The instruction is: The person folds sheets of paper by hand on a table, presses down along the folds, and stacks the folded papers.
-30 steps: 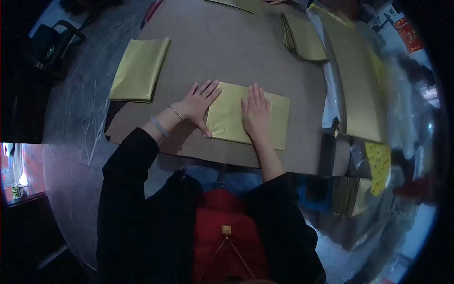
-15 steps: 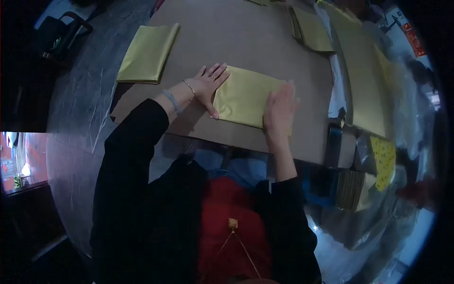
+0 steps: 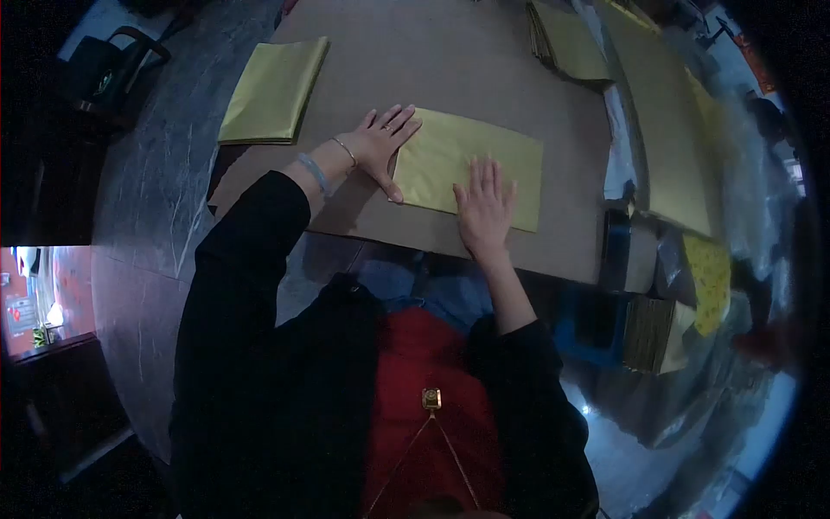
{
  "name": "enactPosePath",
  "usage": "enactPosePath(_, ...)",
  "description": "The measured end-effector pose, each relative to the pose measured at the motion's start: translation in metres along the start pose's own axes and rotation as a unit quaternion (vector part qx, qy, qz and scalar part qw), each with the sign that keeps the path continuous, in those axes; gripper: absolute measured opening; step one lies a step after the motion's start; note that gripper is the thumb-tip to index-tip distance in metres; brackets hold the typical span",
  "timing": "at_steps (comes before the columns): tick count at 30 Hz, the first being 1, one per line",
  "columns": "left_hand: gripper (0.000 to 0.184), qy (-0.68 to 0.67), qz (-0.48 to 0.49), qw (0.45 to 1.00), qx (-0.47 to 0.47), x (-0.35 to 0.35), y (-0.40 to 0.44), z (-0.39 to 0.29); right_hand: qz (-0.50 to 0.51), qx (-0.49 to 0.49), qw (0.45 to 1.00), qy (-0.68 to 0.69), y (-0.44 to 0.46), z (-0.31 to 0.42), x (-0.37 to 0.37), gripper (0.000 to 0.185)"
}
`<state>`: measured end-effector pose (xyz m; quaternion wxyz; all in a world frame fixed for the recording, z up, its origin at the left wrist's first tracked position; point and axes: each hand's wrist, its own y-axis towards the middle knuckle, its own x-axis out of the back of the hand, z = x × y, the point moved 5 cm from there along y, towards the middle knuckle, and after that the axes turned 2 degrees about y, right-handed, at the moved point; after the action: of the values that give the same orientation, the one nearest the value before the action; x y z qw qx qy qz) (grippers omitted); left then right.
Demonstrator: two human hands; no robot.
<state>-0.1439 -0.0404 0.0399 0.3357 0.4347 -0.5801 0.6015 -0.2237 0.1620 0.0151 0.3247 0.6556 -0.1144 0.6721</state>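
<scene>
A rectangle of gold paper, seemingly folded, lies flat on the brown cardboard tabletop in front of me. My left hand rests at its left edge, fingers spread, with the thumb at the near corner and the fingertips at the far one. On the right half of the paper my right hand lies palm down, fingers stretched out and pointing away from me. Neither hand grips anything. To the left, a folded gold stack sits at the table's edge.
Another gold stack, bent, lies at the back right. Beyond it stands a large pile of gold sheets. A yellow patterned piece hangs below, near a bundle of folded paper. A dark chair stands on the left.
My right hand has moved left and inward over the paper, from near its right end, uncovering that end. My left hand stays at the left edge. The view has shifted slightly.
</scene>
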Motion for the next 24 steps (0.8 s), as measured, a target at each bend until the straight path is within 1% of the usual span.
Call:
enactPosePath(2,0.149,0.0,-0.008,1.0,0.002,0.001,0.0,0.0,0.026,-0.048,0.998,-0.01,-0.011,-0.039,0.016,0.055)
enactPosePath(4,0.149,0.0,-0.014,1.0,0.003,0.0,0.0,-0.001,0.024,-0.084,0.994,-0.063,-0.027,-0.081,0.02,0.057)
enactPosePath(5,0.15,-0.011,-0.003,1.0,0.001,-0.001,0.0,0.0,0.02,-0.083,0.994,-0.064,-0.035,-0.095,0.021,0.057)
enactPosePath(6,0.15,-0.021,0.005,1.0,-0.001,0.001,0.001,0.0,-0.002,-0.123,0.99,-0.064,-0.043,-0.113,0.025,0.055)
enactPosePath(7,0.144,-0.011,-0.012,1.0,-0.002,0.004,0.0,-0.003,-0.025,-0.162,0.984,-0.063,-0.049,-0.126,0.033,0.053)
enactPosePath(8,0.144,-0.007,-0.019,1.0,-0.001,0.012,0.005,0.0,-0.033,-0.161,0.984,-0.064,-0.056,-0.132,0.039,0.053)
enactPosePath(10,0.132,-0.028,0.044,0.999,-0.009,0.027,0.018,0.002,-0.132,-0.174,0.974,0.065,-0.073,-0.141,0.056,0.048)
enactPosePath(11,0.104,0.002,-0.03,0.999,-0.013,0.047,0.024,-0.003,-0.134,-0.173,0.974,0.064,-0.082,-0.137,0.055,0.048)
enactPosePath(12,0.104,0.002,-0.031,0.999,-0.013,0.052,0.038,-0.005,-0.114,-0.229,0.916,0.309,-0.092,-0.131,0.045,0.045)
enactPosePath(13,0.087,-0.05,-0.039,0.998,0.003,0.062,0.054,-0.002,-0.086,-0.268,0.798,0.534,-0.1,-0.118,0.033,0.043)
enactPosePath(14,0.071,-0.102,-0.049,0.993,0.018,0.066,0.066,0.004,-0.008,-0.296,0.748,0.594,-0.099,-0.094,0.041,0.044)
enactPosePath(15,0.071,-0.101,-0.055,0.993,0.019,0.062,0.076,0.009,0.069,-0.318,0.691,0.645,-0.097,-0.066,0.05,0.044)
enactPosePath(17,0.05,-0.121,-0.065,0.989,-0.058,0.058,0.092,0.007,0.097,-0.332,0.572,0.744,-0.103,-0.031,0.045,0.045)
enactPosePath(18,0.05,-0.121,-0.071,0.988,-0.056,0.063,0.093,0.007,0.099,-0.341,0.506,0.786,-0.105,-0.022,0.038,0.043)
enactPosePath(19,0.047,-0.142,-0.003,0.989,-0.028,0.058,0.095,0.006,0.103,-0.35,0.436,0.823,-0.105,-0.016,0.033,0.041)
enactPosePath(20,0.044,-0.162,0.065,0.985,0.001,0.053,0.094,0.007,0.103,-0.355,0.41,0.834,-0.103,-0.015,0.033,0.041)
enactPosePath(21,0.044,-0.164,0.062,0.984,0.007,0.05,0.096,0.009,0.108,-0.351,0.411,0.834,-0.101,-0.016,0.032,0.041)
enactPosePath(23,0.039,-0.194,0.05,0.979,-0.032,0.043,0.095,0.011,0.104,-0.351,0.343,0.865,-0.096,-0.016,0.027,0.045)
enactPosePath(24,0.039,-0.197,0.049,0.979,-0.021,0.045,0.089,0.012,0.1,-0.373,0.371,0.845,-0.092,-0.013,0.03,0.047)
